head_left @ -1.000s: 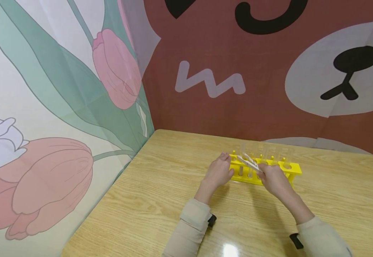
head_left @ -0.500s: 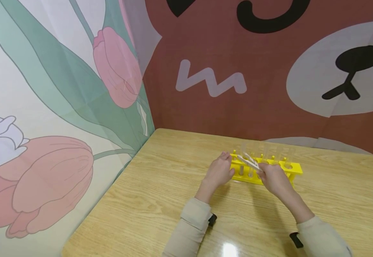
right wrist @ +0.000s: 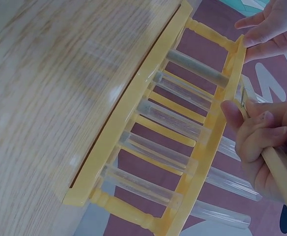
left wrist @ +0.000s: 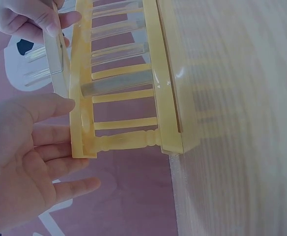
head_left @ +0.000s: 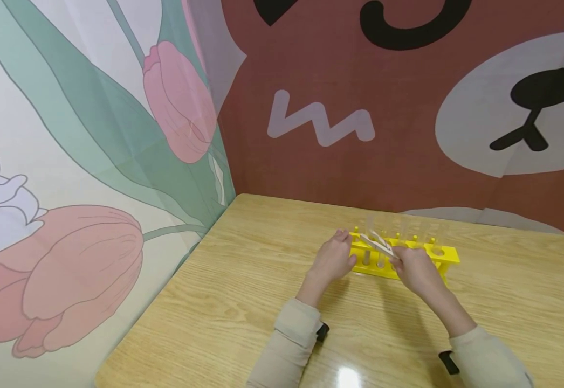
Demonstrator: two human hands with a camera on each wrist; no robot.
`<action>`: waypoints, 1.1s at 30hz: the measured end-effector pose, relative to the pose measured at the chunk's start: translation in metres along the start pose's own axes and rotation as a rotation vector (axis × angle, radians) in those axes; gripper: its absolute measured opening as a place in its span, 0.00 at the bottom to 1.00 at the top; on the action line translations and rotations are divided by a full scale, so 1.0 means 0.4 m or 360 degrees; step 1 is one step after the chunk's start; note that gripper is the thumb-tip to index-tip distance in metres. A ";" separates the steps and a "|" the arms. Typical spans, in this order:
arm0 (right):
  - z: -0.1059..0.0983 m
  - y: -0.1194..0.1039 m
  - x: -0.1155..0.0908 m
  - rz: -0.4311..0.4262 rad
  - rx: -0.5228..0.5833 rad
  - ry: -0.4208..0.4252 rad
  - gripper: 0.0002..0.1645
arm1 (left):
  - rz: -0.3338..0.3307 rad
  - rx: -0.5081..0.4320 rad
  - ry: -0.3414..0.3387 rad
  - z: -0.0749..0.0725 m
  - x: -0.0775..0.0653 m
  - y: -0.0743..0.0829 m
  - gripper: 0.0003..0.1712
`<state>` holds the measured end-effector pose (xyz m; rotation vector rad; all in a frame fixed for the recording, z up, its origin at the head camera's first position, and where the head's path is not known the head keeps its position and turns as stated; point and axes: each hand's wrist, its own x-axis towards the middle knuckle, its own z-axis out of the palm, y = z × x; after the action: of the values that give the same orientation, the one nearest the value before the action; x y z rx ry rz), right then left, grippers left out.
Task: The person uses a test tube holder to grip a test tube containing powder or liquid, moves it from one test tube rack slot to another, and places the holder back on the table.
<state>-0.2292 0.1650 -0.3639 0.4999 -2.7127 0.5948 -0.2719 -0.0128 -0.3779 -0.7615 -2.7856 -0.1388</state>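
Observation:
A yellow test tube rack stands on the table, holding several clear test tubes upright. A tube with grey contents sits near its left end. My left hand holds that end by the top plate, thumb on the near side and fingers reaching behind. My right hand grips a wooden test tube clamp by its handle, above the rack. The clamp's prongs point left, close to the top of the grey tube. Whether they touch a tube cannot be made out.
The wood-grain table runs under both forearms, its left edge beside a tulip-patterned cloth. A brown cloth with a bear face hangs behind the table. Several tube tops rise above the rack's upper plate.

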 end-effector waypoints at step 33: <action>0.017 -0.005 0.012 0.0029 -0.0019 -0.0031 0.13 | -0.0002 0.0014 -0.0022 0.001 0.001 0.001 0.26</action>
<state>-0.2344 0.1589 -0.3670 0.4806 -2.7406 0.5807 -0.2720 -0.0121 -0.3784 -0.7615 -2.7980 -0.1222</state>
